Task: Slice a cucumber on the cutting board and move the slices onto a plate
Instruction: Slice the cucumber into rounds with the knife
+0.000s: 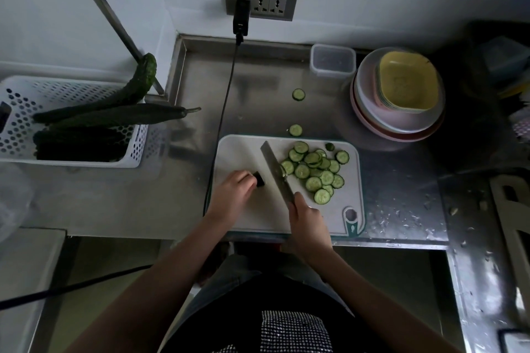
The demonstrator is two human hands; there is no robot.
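With only a short cucumber stub (259, 178) pinched by the left hand (235, 192) fingers and the knife (276, 172) gripped by the right hand (308, 219), a fingertip could be nicked on the cutting board (243, 149).

A dark cucumber stub (260, 179) lies on the white board (249, 209). Green slices (314, 170) pile at its right half. Stacked plates (398, 120) sit beyond, well apart.

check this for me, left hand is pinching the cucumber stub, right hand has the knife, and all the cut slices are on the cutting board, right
Not quite: two slices lie off the cutting board, on the steel counter behind it, as the head view shows. The rest holds: the left hand pinches the cucumber stub and the right hand holds the knife.
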